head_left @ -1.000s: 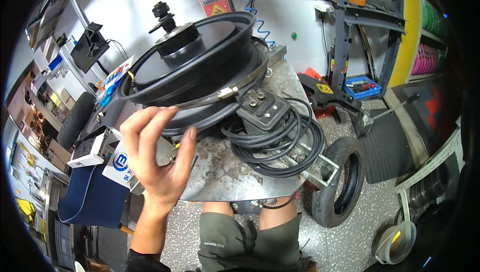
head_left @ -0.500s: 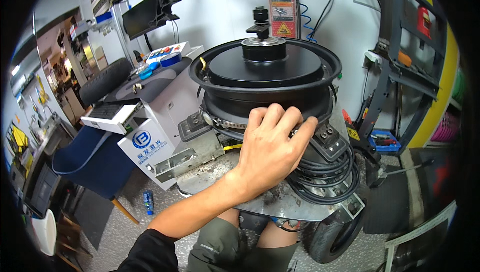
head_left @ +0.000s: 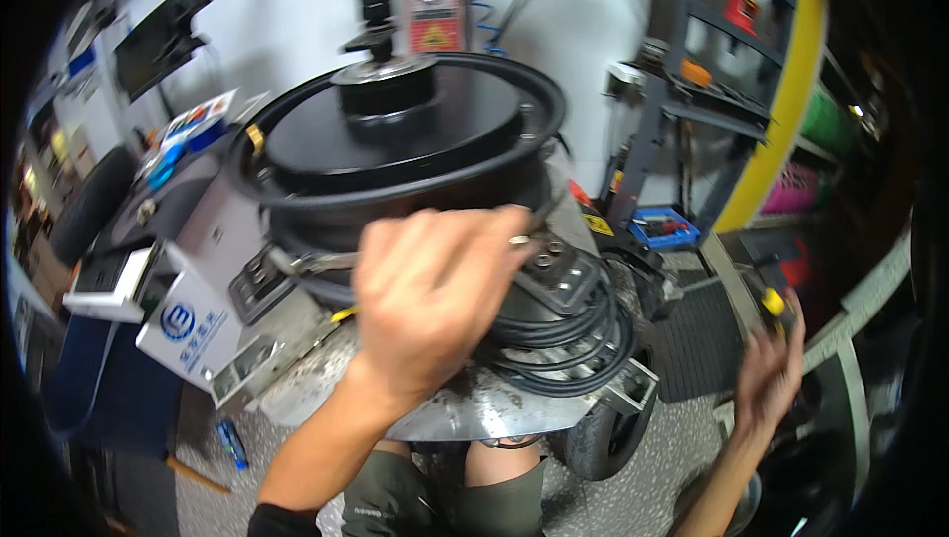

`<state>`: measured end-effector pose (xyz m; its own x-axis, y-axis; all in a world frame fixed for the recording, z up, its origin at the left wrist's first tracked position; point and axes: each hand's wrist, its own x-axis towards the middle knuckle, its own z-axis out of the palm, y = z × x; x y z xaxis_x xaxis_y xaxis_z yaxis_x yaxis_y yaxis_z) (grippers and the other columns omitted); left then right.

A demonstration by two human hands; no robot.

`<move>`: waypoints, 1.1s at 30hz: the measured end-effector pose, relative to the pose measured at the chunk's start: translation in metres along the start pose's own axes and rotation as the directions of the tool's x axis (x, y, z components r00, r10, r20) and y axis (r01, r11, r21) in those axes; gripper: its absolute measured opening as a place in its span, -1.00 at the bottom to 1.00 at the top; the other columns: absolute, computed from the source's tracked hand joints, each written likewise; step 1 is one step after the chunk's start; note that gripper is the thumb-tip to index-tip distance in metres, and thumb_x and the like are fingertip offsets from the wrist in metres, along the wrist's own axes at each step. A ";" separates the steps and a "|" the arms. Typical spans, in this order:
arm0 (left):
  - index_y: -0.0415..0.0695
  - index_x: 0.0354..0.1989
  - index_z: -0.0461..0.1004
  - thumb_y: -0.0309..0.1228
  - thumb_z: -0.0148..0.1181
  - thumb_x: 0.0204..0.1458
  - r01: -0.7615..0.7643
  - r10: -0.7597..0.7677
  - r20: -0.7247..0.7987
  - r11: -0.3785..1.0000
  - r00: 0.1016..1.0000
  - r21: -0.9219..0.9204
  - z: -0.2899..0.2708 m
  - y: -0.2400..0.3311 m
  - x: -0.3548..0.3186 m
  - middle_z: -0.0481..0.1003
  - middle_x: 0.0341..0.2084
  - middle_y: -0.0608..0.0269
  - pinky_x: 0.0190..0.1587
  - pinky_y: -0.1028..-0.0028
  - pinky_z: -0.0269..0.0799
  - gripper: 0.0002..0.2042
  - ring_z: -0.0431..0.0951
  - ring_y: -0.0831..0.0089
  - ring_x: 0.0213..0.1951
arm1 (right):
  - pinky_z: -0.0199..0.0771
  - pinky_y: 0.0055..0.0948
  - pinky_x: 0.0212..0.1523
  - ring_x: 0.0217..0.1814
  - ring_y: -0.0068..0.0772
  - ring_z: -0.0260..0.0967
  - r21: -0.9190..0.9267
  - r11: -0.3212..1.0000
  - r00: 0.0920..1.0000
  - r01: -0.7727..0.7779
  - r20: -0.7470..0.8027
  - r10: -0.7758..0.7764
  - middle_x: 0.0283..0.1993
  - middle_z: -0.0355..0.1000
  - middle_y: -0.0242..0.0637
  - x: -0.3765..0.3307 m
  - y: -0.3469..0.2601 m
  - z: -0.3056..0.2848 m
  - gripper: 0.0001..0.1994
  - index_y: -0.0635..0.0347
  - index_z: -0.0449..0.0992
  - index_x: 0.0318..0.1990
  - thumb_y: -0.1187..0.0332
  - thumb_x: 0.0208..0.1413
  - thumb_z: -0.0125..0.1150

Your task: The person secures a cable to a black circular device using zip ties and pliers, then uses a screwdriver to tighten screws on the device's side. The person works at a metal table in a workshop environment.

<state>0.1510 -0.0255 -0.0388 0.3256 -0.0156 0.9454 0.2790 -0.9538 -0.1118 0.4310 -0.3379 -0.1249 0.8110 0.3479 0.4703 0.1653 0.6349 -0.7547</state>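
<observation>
The left hand (head_left: pixel 435 285) is bent over the near side of the black wheel (head_left: pixel 400 146), its fingertips by a metal band (head_left: pixel 331 262) that goes round the wheel's lower part; whether they pinch it, I cannot tell. The right hand (head_left: pixel 769 369), well apart at the right, is blurred but seems closed on a tool with a yellow-and-black handle (head_left: pixel 774 303).

The wheel lies on its side above the metal surface (head_left: pixel 435 425), axle up. I judge it heavy and stiff, rather smooth, so the rim would be the safest hold, with both hands. The band looks thin and springy, with edges possibly sharp; better to take it at its fastening.

Just beside lies a coil of black cable (head_left: pixel 573 364), probably bendable. Farther, a blue tray (head_left: pixel 674 241) on the floor contains small items, one red; their kind is unclear.
</observation>
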 end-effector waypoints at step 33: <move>-0.04 -0.12 0.78 -0.38 0.68 -0.06 0.013 -0.014 -0.008 0.994 1.000 -0.108 -0.004 -0.009 -0.011 0.65 -0.21 0.43 -0.25 0.38 0.21 -0.69 0.52 0.50 -0.42 | 0.89 -0.36 -0.10 -0.05 -0.25 0.77 0.037 0.984 0.942 -0.173 0.299 0.154 0.06 0.67 -0.01 0.076 0.057 0.165 -0.42 0.31 0.34 0.50 0.06 0.59 0.23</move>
<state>0.1413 -0.0177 -0.0466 0.3144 -0.0051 0.9493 0.1838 -0.9807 -0.0661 0.4098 -0.1614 -0.0572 0.6215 0.6318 0.4632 0.0018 0.5901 -0.8073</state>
